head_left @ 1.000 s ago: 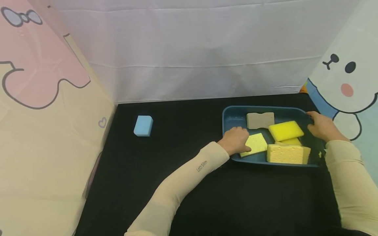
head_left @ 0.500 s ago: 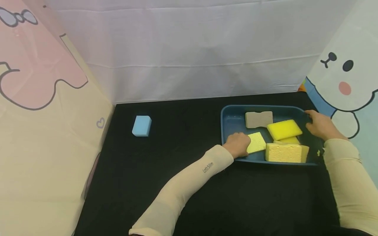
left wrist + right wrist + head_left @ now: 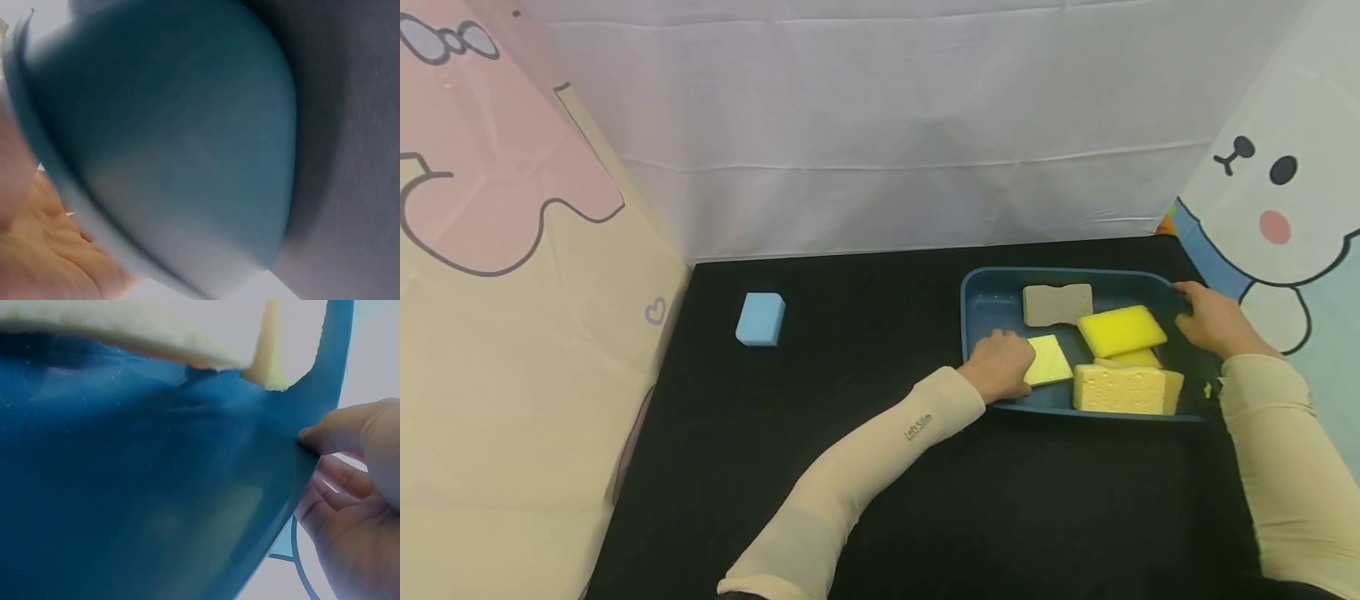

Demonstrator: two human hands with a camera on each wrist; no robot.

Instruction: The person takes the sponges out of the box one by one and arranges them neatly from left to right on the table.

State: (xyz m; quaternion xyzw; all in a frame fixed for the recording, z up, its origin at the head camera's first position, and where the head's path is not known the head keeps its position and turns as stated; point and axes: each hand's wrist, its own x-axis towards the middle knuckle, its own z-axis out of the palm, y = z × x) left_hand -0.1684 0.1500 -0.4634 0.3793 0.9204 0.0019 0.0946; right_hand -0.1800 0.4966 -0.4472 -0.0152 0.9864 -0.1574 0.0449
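In the head view, a blue rectangular tray [image 3: 983,310] rests on the black tabletop. Reaching over its near left corner, my left hand [image 3: 997,367] has curled fingers at the left end of a pale yellow sponge [image 3: 1051,361], gripping it; the fingertips are hidden. The left wrist view shows the palm beyond the tray's outer wall [image 3: 200,150], with the sponge out of sight. My right hand [image 3: 1213,321] holds the tray's right end; in the right wrist view its thumb [image 3: 337,431] lies inside the rim, the other fingers outside.
Inside the tray also lie a grey-beige sponge [image 3: 1057,305], a bright yellow sponge [image 3: 1122,331] overlapping another yellow one [image 3: 1138,357], and upright pale yellow sponges [image 3: 1118,389]. A light blue sponge [image 3: 760,319] sits alone toward the table's left. Fabric walls border the back and sides.
My left hand has moved slightly over the pale yellow sponge, covering more of its left end. That sponge has turned a little. The right hand keeps its hold on the tray.
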